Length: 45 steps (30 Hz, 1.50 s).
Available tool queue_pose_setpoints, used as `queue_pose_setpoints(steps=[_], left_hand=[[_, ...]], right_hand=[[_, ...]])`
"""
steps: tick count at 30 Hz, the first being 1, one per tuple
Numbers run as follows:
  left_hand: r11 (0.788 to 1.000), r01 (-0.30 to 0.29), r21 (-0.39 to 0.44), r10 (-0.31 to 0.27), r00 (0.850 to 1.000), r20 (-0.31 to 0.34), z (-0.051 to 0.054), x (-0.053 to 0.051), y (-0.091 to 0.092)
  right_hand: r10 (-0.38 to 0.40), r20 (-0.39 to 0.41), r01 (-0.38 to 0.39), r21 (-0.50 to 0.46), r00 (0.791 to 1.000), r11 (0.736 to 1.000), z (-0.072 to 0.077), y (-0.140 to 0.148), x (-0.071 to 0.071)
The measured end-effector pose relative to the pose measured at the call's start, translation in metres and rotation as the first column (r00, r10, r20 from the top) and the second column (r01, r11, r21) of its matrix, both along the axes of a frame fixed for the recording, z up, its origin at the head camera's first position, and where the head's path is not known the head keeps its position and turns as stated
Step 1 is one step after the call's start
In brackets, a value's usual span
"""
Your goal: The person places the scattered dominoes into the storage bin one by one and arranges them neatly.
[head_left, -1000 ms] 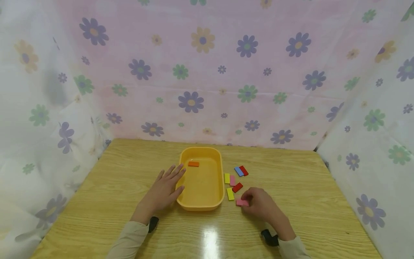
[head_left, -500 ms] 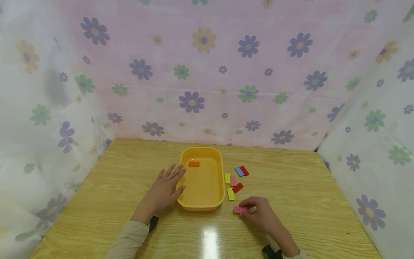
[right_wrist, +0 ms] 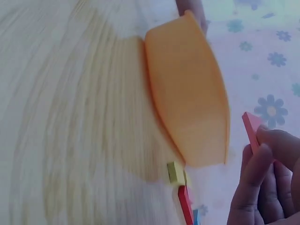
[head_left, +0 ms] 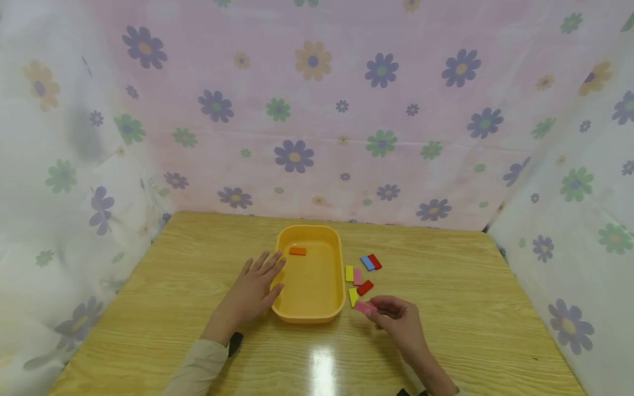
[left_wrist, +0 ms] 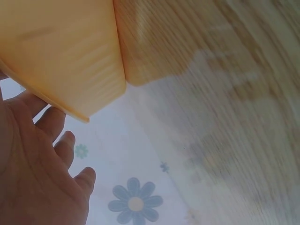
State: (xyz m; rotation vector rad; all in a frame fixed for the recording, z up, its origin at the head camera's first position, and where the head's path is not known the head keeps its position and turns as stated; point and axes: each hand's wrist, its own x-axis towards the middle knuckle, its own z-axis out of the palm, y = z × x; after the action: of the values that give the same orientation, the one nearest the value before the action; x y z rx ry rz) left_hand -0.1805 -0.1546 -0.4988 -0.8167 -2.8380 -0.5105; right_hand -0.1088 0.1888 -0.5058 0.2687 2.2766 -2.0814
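The right hand [head_left: 403,327] pinches a pink block [head_left: 365,307] between thumb and fingers, just right of the yellow tray's near corner. In the right wrist view the pink block [right_wrist: 251,129] is held clear of the table by the right hand [right_wrist: 269,178]. The left hand [head_left: 250,289] rests with straight, spread fingers on the left rim of the yellow tray [head_left: 309,318]. In the left wrist view the left hand [left_wrist: 42,154] touches the tray's rim from outside. An orange block [head_left: 298,251] lies inside the tray.
Right of the tray lie a yellow block [head_left: 349,273] beside a pink block [head_left: 358,276], a red block [head_left: 365,287], another yellow block [head_left: 353,297], and a blue block [head_left: 367,263] against a red block [head_left: 375,261]. A flowered sheet [head_left: 342,137] stands behind the wooden table [head_left: 446,275].
The right hand has taken the pink block from its place on the table, first toward the near edge, then up beside the tray's near right corner. The left hand has not visibly moved.
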Motion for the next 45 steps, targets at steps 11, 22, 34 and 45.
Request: queue_pose_setpoints(steps=[11,22,34,45], left_hand=[[1.000,-0.012,-0.023,0.013,1.000,0.017,-0.002,0.000,0.000],[1.000,-0.016,0.006,0.016,1.000,-0.002,-0.003,-0.002,-0.001],[1.000,-0.019,-0.001,0.019,1.000,-0.002,-0.004,-0.003,-0.001],[1.000,-0.020,0.020,0.019,0.999,0.035,-0.005,-0.003,-0.002]], right_hand=[[-0.025,-0.029,0.020,-0.178,0.999,0.984,0.003,-0.023,-0.016],[0.031,-0.115,-0.048,-0.147,0.993,0.988,0.030,-0.055,-0.052],[-0.013,-0.239,-0.030,-0.177,0.971,0.984,0.061,-0.100,-0.093],[0.045,-0.268,-0.060,-0.052,0.962,0.997,0.049,-0.124,-0.131]])
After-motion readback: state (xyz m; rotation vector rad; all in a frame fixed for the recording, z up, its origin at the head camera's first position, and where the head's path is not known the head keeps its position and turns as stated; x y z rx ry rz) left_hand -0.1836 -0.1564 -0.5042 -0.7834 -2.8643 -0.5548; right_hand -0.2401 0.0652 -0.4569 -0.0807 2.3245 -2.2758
